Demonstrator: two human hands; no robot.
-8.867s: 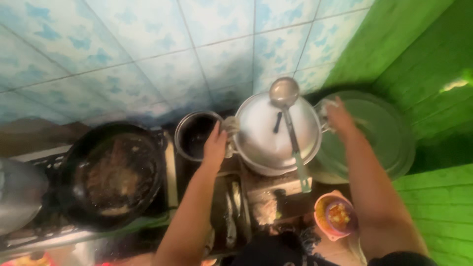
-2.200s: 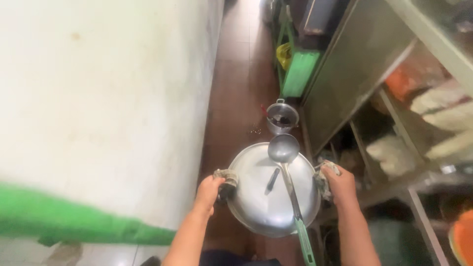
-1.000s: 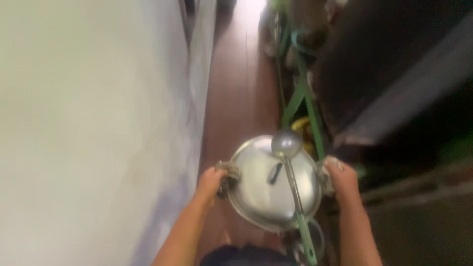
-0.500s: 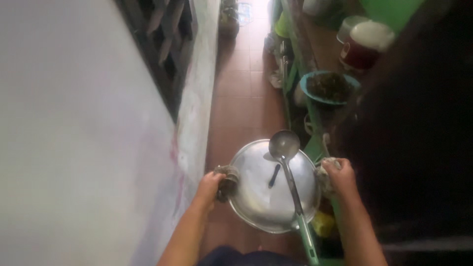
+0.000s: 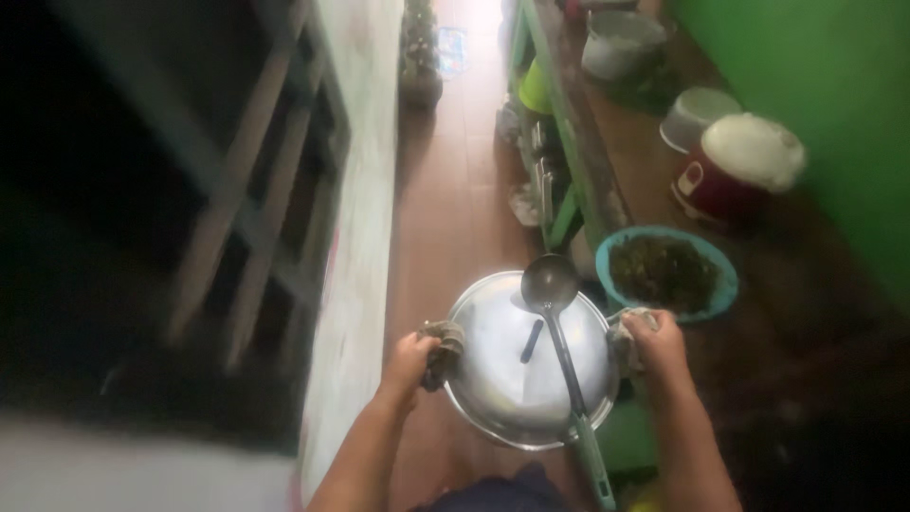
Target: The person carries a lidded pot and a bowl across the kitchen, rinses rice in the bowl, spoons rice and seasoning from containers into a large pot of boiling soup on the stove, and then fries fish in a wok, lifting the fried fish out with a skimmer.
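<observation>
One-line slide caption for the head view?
Both hands, left and right, carry a lidded pot, ladle on top.

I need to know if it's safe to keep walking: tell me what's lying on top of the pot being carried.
A ladle lies across the lid, bowl forward, green handle toward the person. The lid hides whatever the pot holds. Both hands grip the side handles through cloths.
</observation>
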